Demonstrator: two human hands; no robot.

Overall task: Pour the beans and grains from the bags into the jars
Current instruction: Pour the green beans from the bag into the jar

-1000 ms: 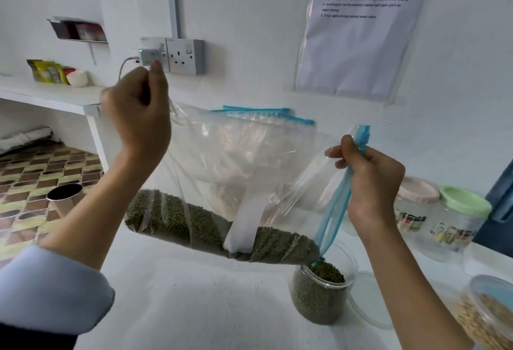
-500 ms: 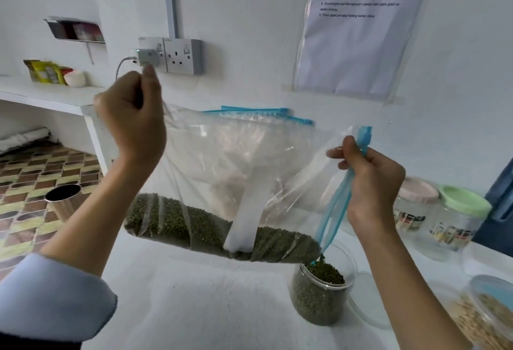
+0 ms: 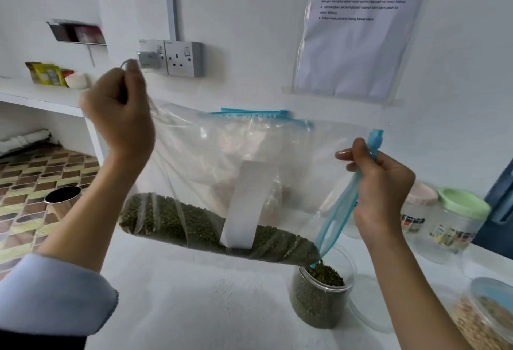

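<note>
A clear zip bag with a blue seal hangs tilted above the white table, green beans pooled along its lower edge. My left hand grips the bag's bottom corner high at the left. My right hand pinches the blue zip edge at the right. The bag's open corner points into a clear jar, which is nearly full of green beans.
A clear lid lies right of the jar. Two lidded jars, pink and green, stand at the right. A grain-filled container sits at the lower right. More zip bags lean on the wall; a metal cup stands left.
My left hand has moved slightly left and lower with the bag's corner. The beans in the jar stand a little higher. My right hand has hardly moved.
</note>
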